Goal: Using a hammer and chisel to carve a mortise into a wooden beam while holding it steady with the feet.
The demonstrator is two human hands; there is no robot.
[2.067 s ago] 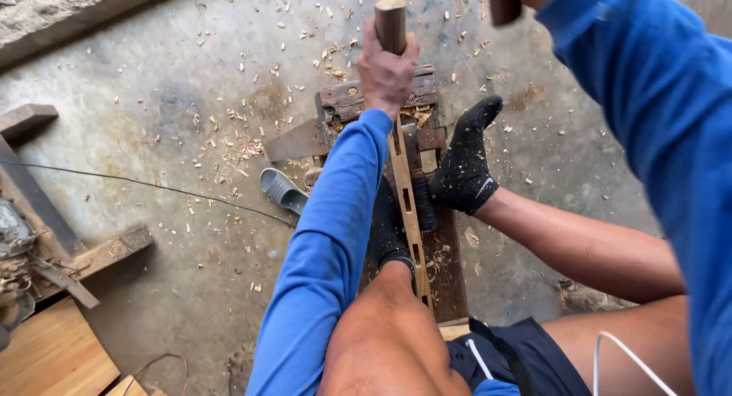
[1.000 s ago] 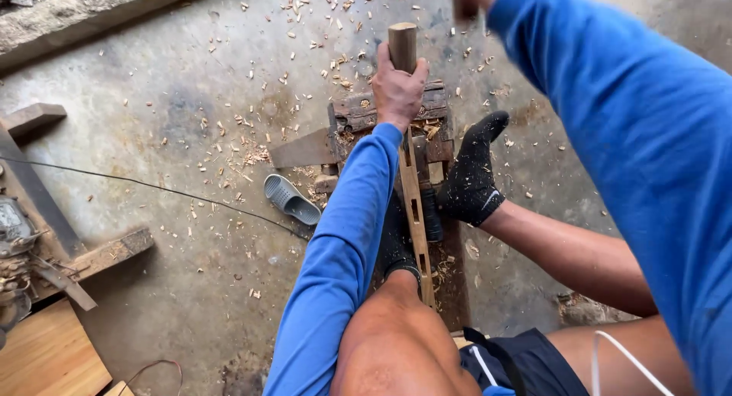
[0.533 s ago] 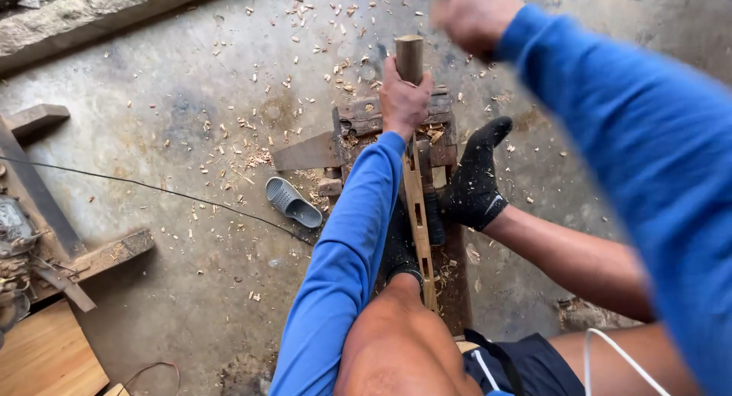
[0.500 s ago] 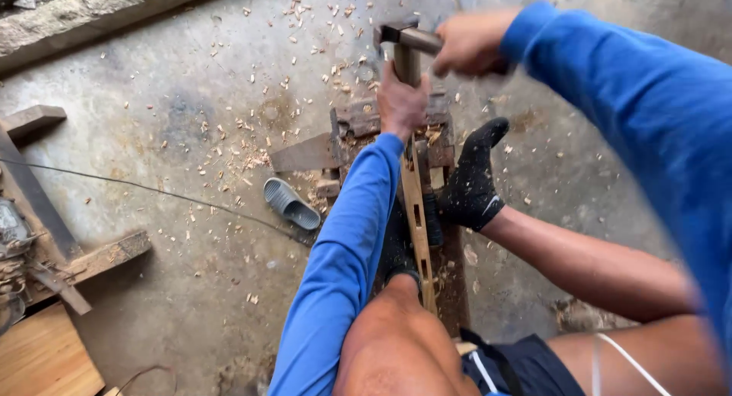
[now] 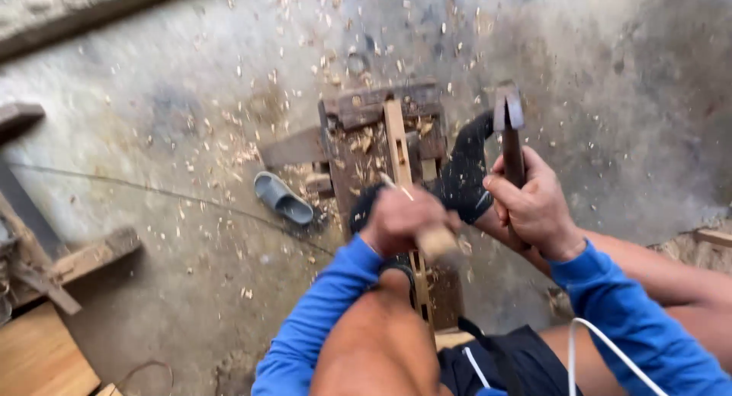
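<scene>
Near the middle of my view, my left hand (image 5: pixel 400 217) is wrapped tight around a round, pale wooden chisel handle (image 5: pixel 438 243), which now lies low and tilted toward my knee, where half a second ago it stood upright over the work. My right hand (image 5: pixel 534 209) is clenched on the dark shaft of a hammer (image 5: pixel 509 136); its blunt metal head points away from me, and it has swung off to the right, clear of the chisel it was striking. Between the two hands runs a narrow, light wooden strip (image 5: pixel 397 140) with rectangular mortise slots, lying lengthwise on a dark, rough, weathered block (image 5: pixel 358 148). A foot in a black sock (image 5: pixel 465 171) presses down just beside the strip. Pale curled shavings (image 5: pixel 229 148) litter the grey concrete floor (image 5: pixel 152 98), and a grey rubber sandal (image 5: pixel 284 198) lies left of the block.
</scene>
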